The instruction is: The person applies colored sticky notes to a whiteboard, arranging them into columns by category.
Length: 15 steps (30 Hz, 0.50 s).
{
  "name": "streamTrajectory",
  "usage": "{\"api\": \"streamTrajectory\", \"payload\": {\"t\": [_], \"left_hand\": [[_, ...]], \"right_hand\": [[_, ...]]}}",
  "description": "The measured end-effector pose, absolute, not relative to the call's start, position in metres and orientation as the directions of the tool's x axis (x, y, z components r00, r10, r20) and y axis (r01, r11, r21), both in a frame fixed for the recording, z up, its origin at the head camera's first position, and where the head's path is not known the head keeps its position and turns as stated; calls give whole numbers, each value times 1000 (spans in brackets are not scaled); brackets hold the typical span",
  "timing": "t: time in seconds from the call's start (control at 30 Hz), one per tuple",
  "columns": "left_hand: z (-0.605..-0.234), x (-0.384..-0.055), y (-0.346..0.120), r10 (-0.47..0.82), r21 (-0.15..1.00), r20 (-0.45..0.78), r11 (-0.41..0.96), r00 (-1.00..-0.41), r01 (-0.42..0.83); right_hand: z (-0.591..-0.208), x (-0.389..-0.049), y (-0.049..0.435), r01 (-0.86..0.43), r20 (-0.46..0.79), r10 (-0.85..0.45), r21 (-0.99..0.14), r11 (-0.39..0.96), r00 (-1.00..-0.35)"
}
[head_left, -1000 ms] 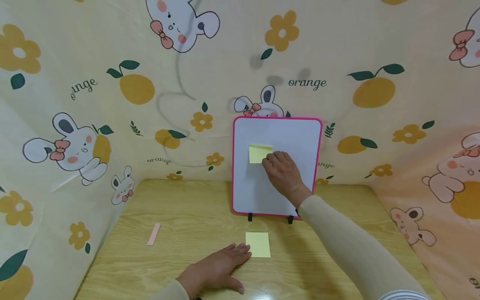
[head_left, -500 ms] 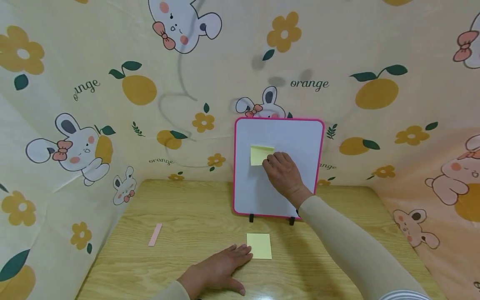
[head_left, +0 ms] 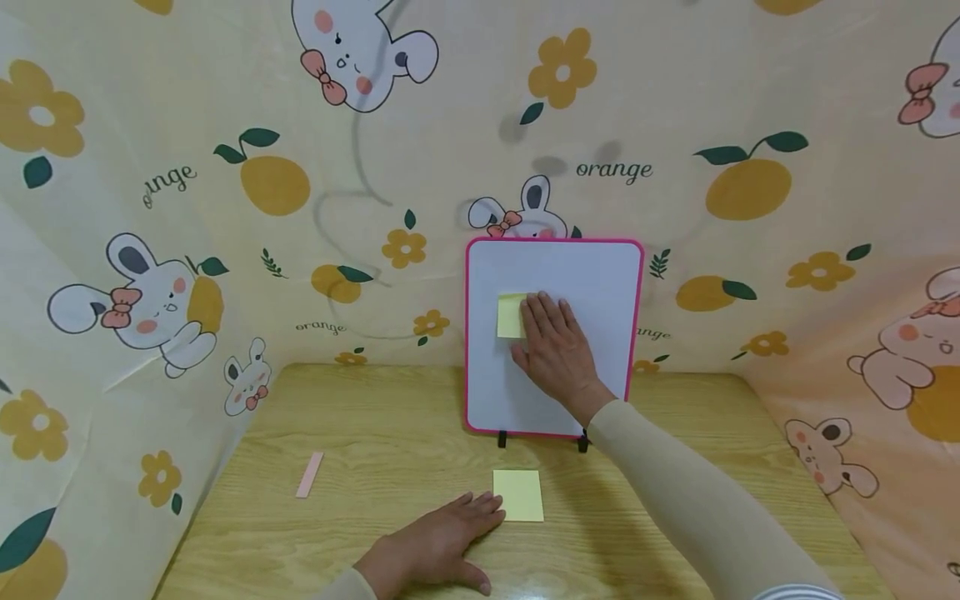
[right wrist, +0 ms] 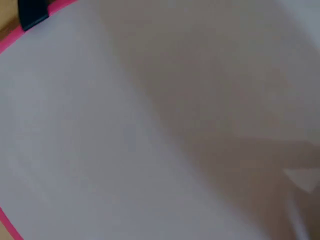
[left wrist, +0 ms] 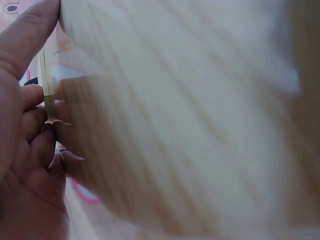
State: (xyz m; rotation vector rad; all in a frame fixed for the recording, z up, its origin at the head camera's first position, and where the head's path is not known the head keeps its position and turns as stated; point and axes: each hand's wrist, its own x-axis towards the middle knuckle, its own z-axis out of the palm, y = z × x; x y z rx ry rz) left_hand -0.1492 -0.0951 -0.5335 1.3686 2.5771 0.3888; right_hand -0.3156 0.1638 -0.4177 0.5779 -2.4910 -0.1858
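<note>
A small yellow sticky note (head_left: 511, 317) is on the upper left of a pink-framed whiteboard (head_left: 600, 275). My right hand (head_left: 558, 354) lies over the note's right side with its fingers straight, hiding that part. The right wrist view shows mostly the whiteboard's surface (right wrist: 65, 125) in shadow. On the table, a square yellow pad of sticky notes (head_left: 523, 496) sits in front of the board. My left hand (head_left: 438, 537) rests flat on the wood, fingertips touching the pad's left edge, thumb spread. Seen edge-on in the left wrist view, the pad (left wrist: 46, 82) meets the fingers.
Black feet (head_left: 502, 438) hold the whiteboard upright at the back of the wooden table (head_left: 360, 417). A pink paper strip (head_left: 309, 475) lies to the left. A patterned cloth (head_left: 435, 150) with rabbits and oranges encloses the back and sides.
My right hand has gone from curled fingers at the note's right edge to straight fingers laid over its right side. The left hand stays in place.
</note>
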Motion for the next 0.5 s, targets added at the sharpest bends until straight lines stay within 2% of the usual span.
{"api": "streamTrajectory", "payload": {"t": [0.33, 0.5], "left_hand": [[-535, -150, -96, 820, 365, -84, 554, -566, 748], [-530, -149, -94, 819, 293, -88, 565, -567, 771]], "right_hand": [[-421, -309, 161, -268, 460, -330, 197, 943, -824], [-420, -306, 163, -242, 450, -296, 176, 954, -843]]}}
